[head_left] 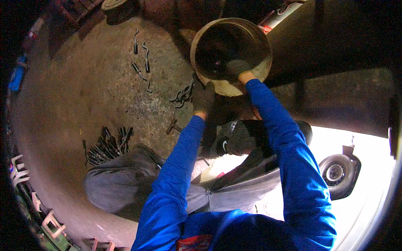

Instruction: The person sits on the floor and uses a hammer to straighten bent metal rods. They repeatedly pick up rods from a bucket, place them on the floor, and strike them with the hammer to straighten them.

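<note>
A large round bucket [228,88] with a pale, worn rim lies tipped with its mouth toward me, and its inside is very dark. My left hand [204,97], in a dark glove, grips the bucket's near left edge, thumb at the rim. Inside the mouth is my right hand [238,69], also gloved; shadow hides its fingers and anything they touch. Beside my left hand lies a small heap of dark, bent metal pieces [183,94]. A T-shaped, hammer-like tool [173,126] rests on the floor near my left forearm.
Three bent rods with black sleeves [146,58] lie apart on the stained floor. A pile of similar dark rods [109,146] sits by my left knee. To the right is a wheel [335,172] on a bright surface. White plastic chairs [19,170] stand far left.
</note>
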### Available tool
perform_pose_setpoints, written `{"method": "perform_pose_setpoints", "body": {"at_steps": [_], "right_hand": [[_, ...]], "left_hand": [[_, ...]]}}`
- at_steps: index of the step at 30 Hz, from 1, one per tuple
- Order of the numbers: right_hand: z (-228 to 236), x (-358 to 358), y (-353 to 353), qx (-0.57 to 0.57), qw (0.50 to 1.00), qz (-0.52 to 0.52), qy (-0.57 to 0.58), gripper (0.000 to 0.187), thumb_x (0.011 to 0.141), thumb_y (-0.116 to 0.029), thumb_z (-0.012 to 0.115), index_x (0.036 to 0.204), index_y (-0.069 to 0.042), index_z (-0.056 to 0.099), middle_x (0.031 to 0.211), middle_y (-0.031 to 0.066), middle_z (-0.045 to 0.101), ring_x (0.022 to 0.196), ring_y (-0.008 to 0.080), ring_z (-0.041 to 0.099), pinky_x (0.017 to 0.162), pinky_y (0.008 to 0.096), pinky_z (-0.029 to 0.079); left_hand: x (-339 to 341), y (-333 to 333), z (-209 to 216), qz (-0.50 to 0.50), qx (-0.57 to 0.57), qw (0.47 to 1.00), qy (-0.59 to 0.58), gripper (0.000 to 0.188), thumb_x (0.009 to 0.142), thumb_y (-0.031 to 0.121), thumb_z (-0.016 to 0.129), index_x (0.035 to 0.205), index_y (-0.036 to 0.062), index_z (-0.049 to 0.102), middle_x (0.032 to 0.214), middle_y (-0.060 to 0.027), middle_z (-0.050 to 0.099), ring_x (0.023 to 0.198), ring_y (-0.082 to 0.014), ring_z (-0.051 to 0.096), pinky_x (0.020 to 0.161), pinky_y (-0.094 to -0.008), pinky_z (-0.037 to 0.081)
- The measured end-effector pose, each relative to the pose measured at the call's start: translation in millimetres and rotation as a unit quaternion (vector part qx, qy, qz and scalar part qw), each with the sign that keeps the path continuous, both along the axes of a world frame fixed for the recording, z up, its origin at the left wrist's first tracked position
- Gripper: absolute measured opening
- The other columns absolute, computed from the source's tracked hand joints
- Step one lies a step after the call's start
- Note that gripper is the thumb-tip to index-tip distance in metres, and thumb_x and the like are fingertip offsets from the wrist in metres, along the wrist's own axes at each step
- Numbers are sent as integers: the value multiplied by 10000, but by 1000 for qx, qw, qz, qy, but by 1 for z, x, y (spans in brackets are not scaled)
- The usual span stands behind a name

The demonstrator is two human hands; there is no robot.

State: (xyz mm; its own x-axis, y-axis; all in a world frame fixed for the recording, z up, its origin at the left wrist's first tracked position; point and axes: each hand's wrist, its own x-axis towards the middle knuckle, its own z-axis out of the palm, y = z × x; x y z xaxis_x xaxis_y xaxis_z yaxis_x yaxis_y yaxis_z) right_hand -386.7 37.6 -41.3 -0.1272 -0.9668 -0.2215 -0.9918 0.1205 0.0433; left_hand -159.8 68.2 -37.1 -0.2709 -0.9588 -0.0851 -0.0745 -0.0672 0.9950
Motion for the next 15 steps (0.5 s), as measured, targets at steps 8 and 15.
{"method": "perform_pose_setpoints", "body": {"at_steps": [8, 15], "right_hand": [[-33, -31, 2, 24, 999, -22, 36, 270, 832, -244, 575, 987, -85, 729, 980, 210, 690, 923, 387, 667, 814, 497, 531], [-14, -6, 20, 45, 998, -32, 41, 265, 753, -261, 642, 927, -89, 744, 954, 194, 699, 918, 376, 671, 809, 497, 532]], "left_hand": [[4, -4, 2, -41, 76, 995, -43, 616, 864, 251, 583, 1368, -52, 400, 1318, -299, 513, 1213, -449, 502, 1014, -430, 398], [3, 4, 3, -9, 11, 998, -54, 703, 870, 303, 569, 1431, -27, 302, 1329, -302, 501, 1213, -460, 496, 999, -442, 412]]}}
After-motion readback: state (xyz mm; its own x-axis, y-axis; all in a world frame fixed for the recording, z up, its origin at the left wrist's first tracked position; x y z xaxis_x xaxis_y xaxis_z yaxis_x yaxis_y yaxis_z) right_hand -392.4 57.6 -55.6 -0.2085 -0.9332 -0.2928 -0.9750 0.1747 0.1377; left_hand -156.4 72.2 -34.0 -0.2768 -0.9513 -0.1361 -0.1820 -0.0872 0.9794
